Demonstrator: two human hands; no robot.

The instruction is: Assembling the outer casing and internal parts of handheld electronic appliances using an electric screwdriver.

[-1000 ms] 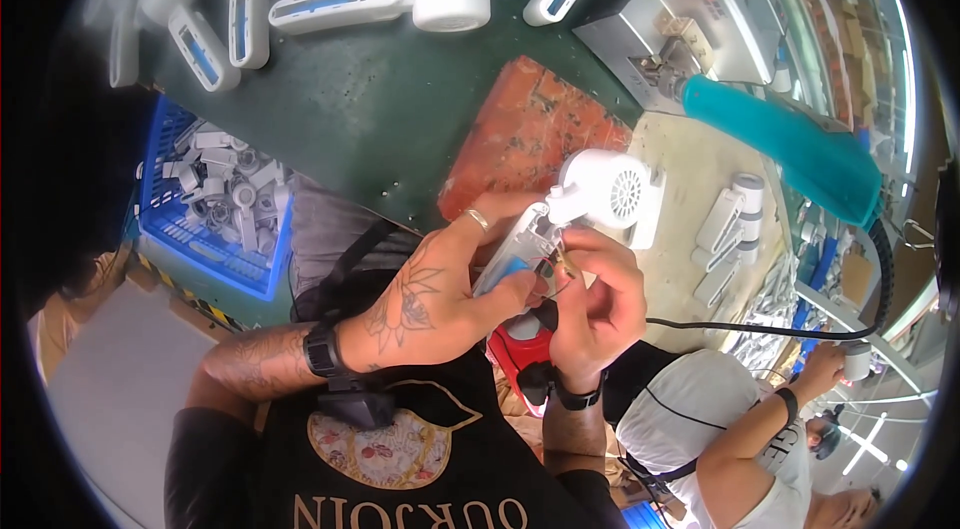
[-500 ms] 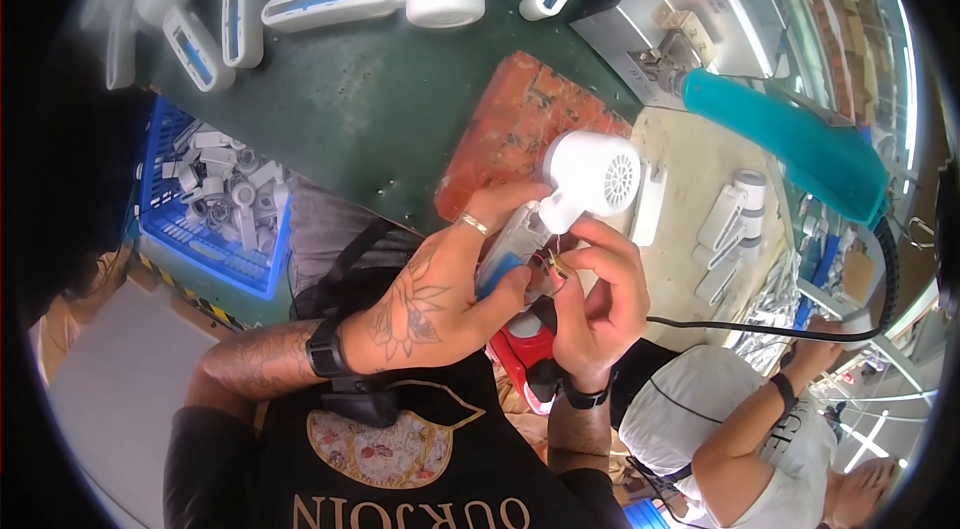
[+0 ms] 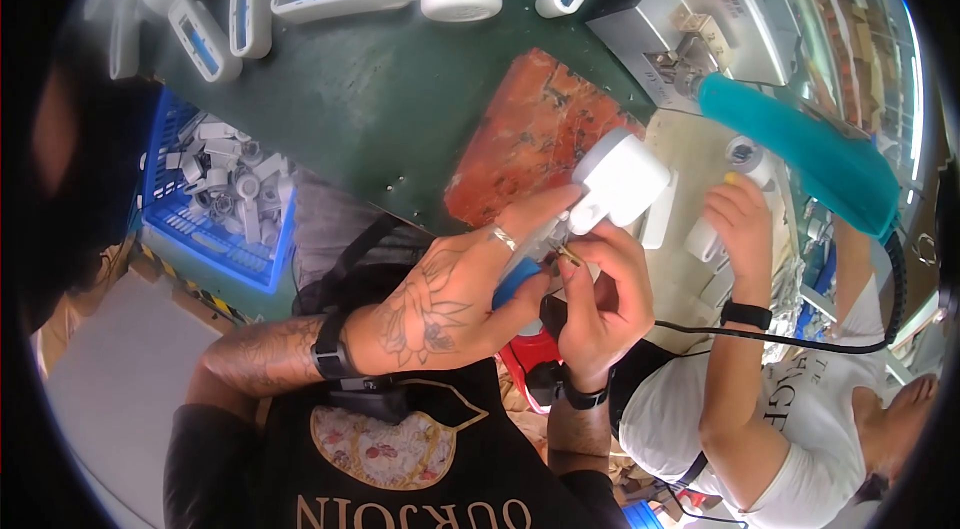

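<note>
Dryer point(image 3: 620, 179): white hair dryer, held up just over the near edge of the red mat point(image 3: 530, 134), head toward the far right.
Left hand point(image 3: 450, 299): clenched around the dryer's handle, near side of the mat; a blue part shows under the fingers.
Right hand point(image 3: 600, 294): pinching a small brass-coloured piece at the handle, just right of the left hand.
Cord point(image 3: 760, 334): black, runs right from the hands.
Crate point(image 3: 215, 204): blue, holds white parts, well left of the mat.
Co-worker's hand point(image 3: 740, 219): right of the mat, on a white piece.

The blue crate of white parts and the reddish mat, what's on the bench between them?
In the head view, only bare dark green bench top lies between the blue crate and the reddish mat.
</note>
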